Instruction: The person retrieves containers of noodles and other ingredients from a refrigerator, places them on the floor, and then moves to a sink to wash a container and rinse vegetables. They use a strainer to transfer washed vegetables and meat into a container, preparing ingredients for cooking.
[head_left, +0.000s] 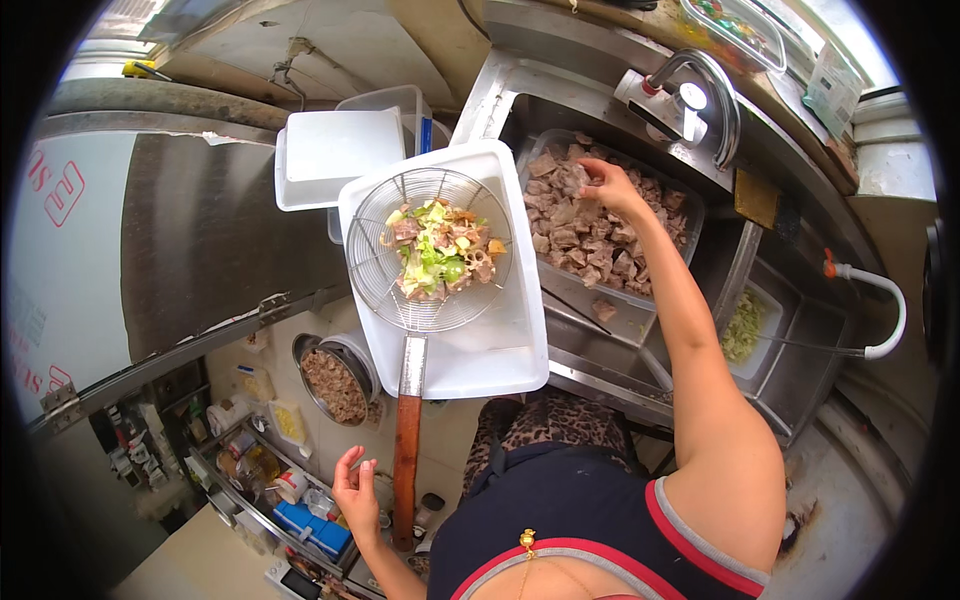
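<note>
My right hand (609, 186) pinches a pale piece of meat (576, 177) over a plastic tub (699, 225) full of meat chunks (600, 244), which sits in the steel sink. To its left, a wire skimmer (414, 360) with a wooden handle lies over a white plastic tray (480, 375). Its round basket holds chopped greens and meat pieces (435, 251). Low on the left, beside the wooden handle and apart from it, my left hand (356, 484) is empty with its fingers loosely curled and apart.
A faucet (720, 112) curves over the sink. In the right basin is a container of shredded greens (742, 326). White boxes (341, 154) stand behind the tray. Down on the floor sits a metal bowl of meat (334, 386), near a cart (259, 499) of supplies. One loose meat piece (604, 309) lies by the tub.
</note>
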